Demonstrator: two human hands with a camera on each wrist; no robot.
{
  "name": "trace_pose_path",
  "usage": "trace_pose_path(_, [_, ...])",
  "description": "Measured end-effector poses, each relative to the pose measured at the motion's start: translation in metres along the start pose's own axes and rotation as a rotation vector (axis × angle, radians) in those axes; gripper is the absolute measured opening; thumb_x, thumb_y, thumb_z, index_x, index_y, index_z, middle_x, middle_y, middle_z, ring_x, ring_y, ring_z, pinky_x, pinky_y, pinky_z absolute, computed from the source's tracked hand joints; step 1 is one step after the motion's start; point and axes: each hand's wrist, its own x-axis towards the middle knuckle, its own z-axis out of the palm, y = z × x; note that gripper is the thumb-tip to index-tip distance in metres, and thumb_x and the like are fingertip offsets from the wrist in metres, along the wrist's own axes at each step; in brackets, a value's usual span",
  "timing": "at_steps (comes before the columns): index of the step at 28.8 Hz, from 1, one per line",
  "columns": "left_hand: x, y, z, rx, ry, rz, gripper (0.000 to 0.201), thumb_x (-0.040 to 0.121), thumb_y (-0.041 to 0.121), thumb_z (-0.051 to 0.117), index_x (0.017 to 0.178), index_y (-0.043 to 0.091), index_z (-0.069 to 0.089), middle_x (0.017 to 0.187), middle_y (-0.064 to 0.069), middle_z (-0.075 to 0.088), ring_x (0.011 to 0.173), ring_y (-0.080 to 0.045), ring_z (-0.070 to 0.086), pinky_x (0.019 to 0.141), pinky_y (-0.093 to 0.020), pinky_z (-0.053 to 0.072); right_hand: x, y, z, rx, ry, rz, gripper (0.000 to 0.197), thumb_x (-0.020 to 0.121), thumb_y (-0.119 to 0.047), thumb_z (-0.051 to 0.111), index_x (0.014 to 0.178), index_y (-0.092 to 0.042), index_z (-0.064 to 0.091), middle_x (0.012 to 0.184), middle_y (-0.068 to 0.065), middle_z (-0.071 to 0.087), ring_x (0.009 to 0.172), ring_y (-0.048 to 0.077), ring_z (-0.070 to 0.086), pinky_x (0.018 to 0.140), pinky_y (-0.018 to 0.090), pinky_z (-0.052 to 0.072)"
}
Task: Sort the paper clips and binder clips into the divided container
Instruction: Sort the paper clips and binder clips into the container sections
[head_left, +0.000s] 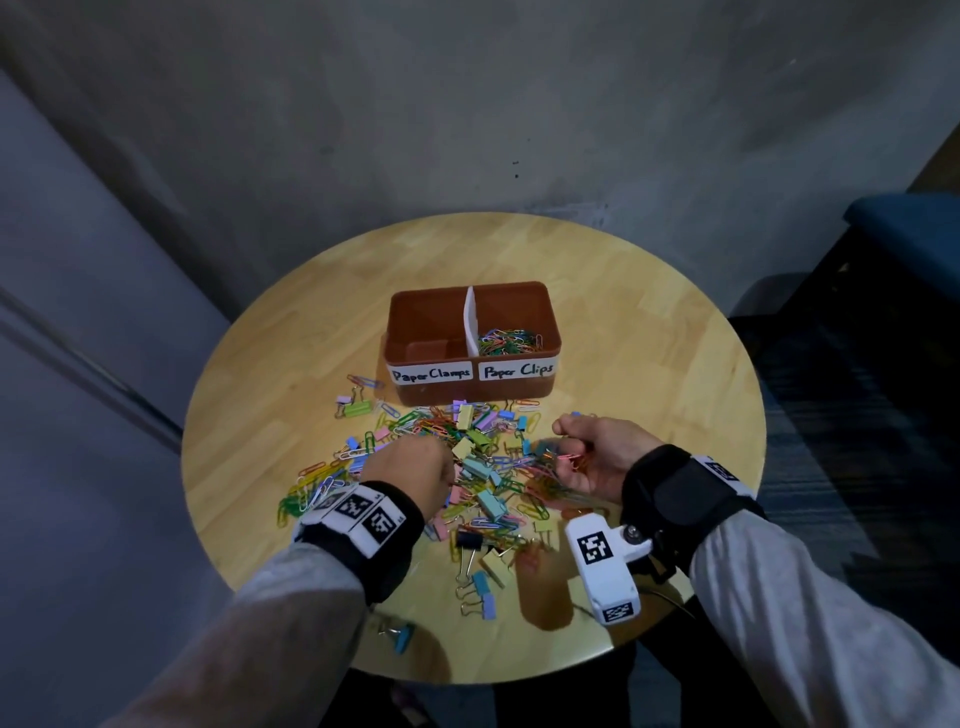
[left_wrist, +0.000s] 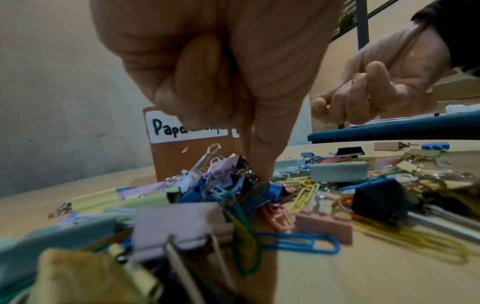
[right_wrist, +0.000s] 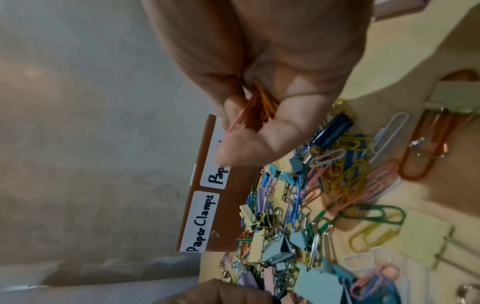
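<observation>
I see the brown divided container standing at the middle of the round wooden worktop, a white divider splitting it. Its left compartment, labelled "Paper Clamps", looks bare; the right one, labelled "Paper Clips", holds a tangle of coloured paper clips. Below the container in the head view, the mixed pile of paper clips and binder clips spreads across the worktop toward the lower edge, with a black binder clip near its bottom.

My right hand hangs over the right side of the pile, palm turned up, its fingers curled round a bundle of orange paper clips; the right wrist view shows the thumb pressing them against the fingers.

My left hand sits over the left centre of the pile. In the left wrist view its fingers reach down together into the heap, tips meeting at a blue binder clip; I cannot tell whether they actually grip it.
</observation>
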Motion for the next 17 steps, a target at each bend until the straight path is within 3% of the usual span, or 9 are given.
trace_pose_path(3, [-0.002, -0.005, 0.001, -0.016, -0.006, 0.003, 0.017, 0.088, 0.019, 0.061, 0.076, 0.031, 0.059, 0.089, 0.008, 0.062, 0.091, -0.016, 0.060, 0.070, -0.027, 0.045, 0.001, 0.002, 0.003, 0.045, -0.005, 0.014, 0.019, 0.100, -0.017, 0.046, 0.084, -0.008, 0.051, 0.050, 0.001, 0.037, 0.038, 0.012, 0.046, 0.042, 0.024, 0.054])
trace_pose_path(7, [-0.004, -0.003, 0.002, -0.030, 0.011, 0.023, 0.016, 0.086, 0.033, 0.068, 0.075, 0.026, 0.059, 0.082, 0.007, 0.062, 0.086, -0.016, 0.060, 0.066, -0.028, 0.043, 0.001, 0.002, 0.006, 0.149, -0.028, -0.019, 0.014, 0.096, 0.001, 0.048, 0.090, -0.003, 0.060, 0.078, 0.011, 0.049, 0.039, 0.011, 0.054, 0.040, 0.018, 0.051])
trace_pose_path(9, [-0.005, 0.004, 0.001, -0.021, -0.019, 0.038, 0.017, 0.086, 0.036, 0.069, 0.077, 0.025, 0.061, 0.088, 0.004, 0.066, 0.088, -0.018, 0.061, 0.067, -0.029, 0.045, 0.000, 0.001, 0.004, 0.169, -0.031, -0.035, 0.023, 0.095, 0.008, 0.040, 0.093, -0.001, 0.062, 0.071, 0.013, 0.057, 0.037, 0.010, 0.053, 0.041, 0.015, 0.050])
trace_pose_path(11, [-0.007, 0.011, 0.002, 0.027, -0.054, 0.050, 0.016, 0.085, 0.035, 0.068, 0.079, 0.021, 0.062, 0.091, 0.002, 0.068, 0.091, -0.020, 0.063, 0.072, -0.031, 0.049, -0.002, 0.001, 0.001, 0.180, -0.019, -0.035, 0.027, 0.093, 0.011, 0.038, 0.098, -0.001, 0.060, 0.060, 0.013, 0.062, 0.035, 0.009, 0.050, 0.038, 0.014, 0.048])
trace_pose_path(14, [-0.008, 0.016, 0.003, 0.105, -0.060, 0.036, 0.013, 0.086, 0.028, 0.064, 0.086, 0.015, 0.067, 0.090, -0.001, 0.068, 0.088, -0.022, 0.064, 0.072, -0.033, 0.051, -0.001, 0.001, -0.004, 0.188, 0.014, -0.056, 0.030, 0.089, 0.014, 0.035, 0.107, -0.003, 0.053, 0.076, 0.015, 0.060, 0.039, 0.009, 0.044, 0.035, 0.013, 0.037])
trace_pose_path(17, [-0.007, 0.020, 0.004, 0.159, -0.043, 0.053, 0.005, 0.088, 0.018, 0.057, 0.085, 0.015, 0.059, 0.084, -0.003, 0.058, 0.080, -0.025, 0.057, 0.070, -0.033, 0.047, 0.002, 0.003, -0.006, 0.220, 0.030, -0.058, 0.032, 0.088, 0.013, 0.028, 0.105, -0.004, 0.049, 0.085, 0.015, 0.056, 0.042, 0.010, 0.039, 0.036, 0.013, 0.032])
